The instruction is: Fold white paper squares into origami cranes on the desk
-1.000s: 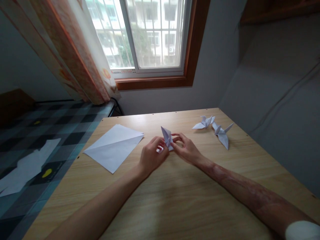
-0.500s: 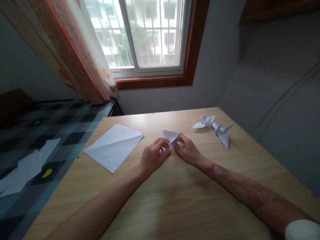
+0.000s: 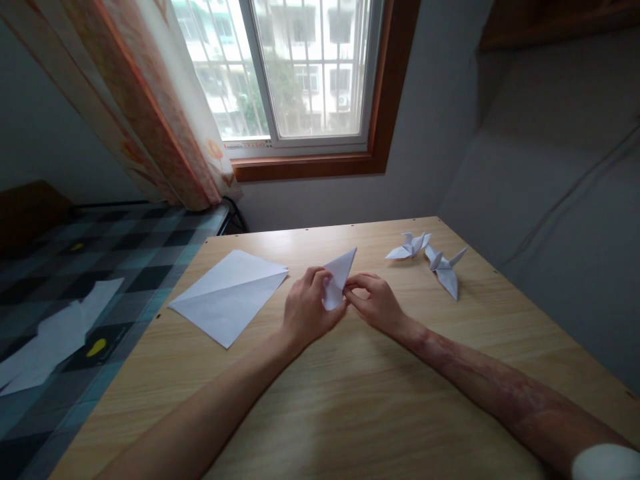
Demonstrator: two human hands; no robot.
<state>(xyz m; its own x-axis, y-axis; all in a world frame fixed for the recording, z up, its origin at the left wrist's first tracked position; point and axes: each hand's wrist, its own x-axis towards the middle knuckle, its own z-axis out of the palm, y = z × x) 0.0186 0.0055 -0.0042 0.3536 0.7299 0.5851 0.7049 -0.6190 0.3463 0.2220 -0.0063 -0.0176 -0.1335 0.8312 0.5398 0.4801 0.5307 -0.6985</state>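
A small piece of folded white paper (image 3: 340, 272) is held up over the middle of the table, one pointed corner towards the upper right. My left hand (image 3: 311, 301) is closed around its left side, with the thumb along the bottom. At its right edge, the thumb and fingertips of my right hand (image 3: 374, 301) pinch the paper. Fingers cover part of the folds. To the left lies a larger white paper sheet (image 3: 227, 300) with a crease across it. Two folded paper cranes, one (image 3: 409, 247) behind the other (image 3: 444, 270), rest at the back right.
The wooden table (image 3: 320, 413) stands below a window (image 3: 310, 73) with a curtain (image 3: 165, 113) on its left. White paper scraps (image 3: 60, 340) lie on a checkered bed (image 3: 145, 230) beside the table's left edge. A shelf (image 3: 560, 23) juts out at upper right.
The folded paper has turned so its point is up and to the right. My left hand has closed further around it, and my right fingers have shifted down to its right edge.
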